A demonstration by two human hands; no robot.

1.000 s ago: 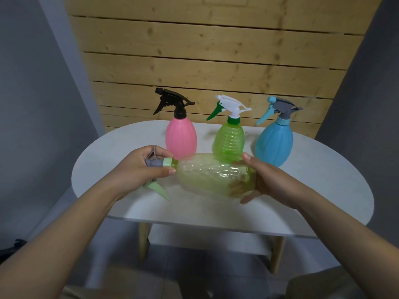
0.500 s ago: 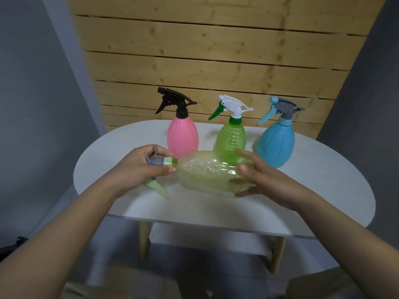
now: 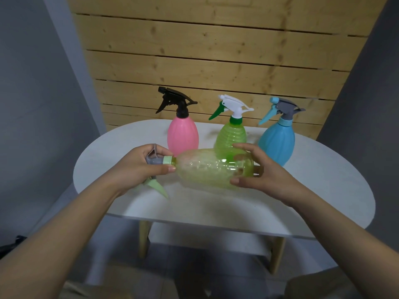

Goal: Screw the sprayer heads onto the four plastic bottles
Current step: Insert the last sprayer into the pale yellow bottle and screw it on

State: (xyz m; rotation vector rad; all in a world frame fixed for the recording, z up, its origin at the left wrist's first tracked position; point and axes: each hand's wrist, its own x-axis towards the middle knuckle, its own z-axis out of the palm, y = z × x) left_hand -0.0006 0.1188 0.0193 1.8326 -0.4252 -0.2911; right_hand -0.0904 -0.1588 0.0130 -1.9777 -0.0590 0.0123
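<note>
A clear yellow-green bottle [image 3: 207,169] lies sideways in the air above the white table [image 3: 323,190], neck pointing left. My left hand [image 3: 138,167] is closed on its grey sprayer head [image 3: 154,161] with a pale green collar and a pale green trigger pointing down. My right hand [image 3: 261,171] wraps the bottle's base, thumb below and fingers over the top. Behind stand a pink bottle [image 3: 183,137] with a black sprayer, a green bottle [image 3: 233,137] with a white and green sprayer, and a blue bottle [image 3: 277,143] with a grey sprayer.
A wooden slat wall [image 3: 205,61] rises behind the table, with grey walls on either side. The table's near edge [image 3: 205,223] runs below my hands. Wooden legs and a lower shelf show under it.
My right hand has shifted its hold around the bottle's base, the fingers now curled over the top. The left hand stays on the sprayer head.
</note>
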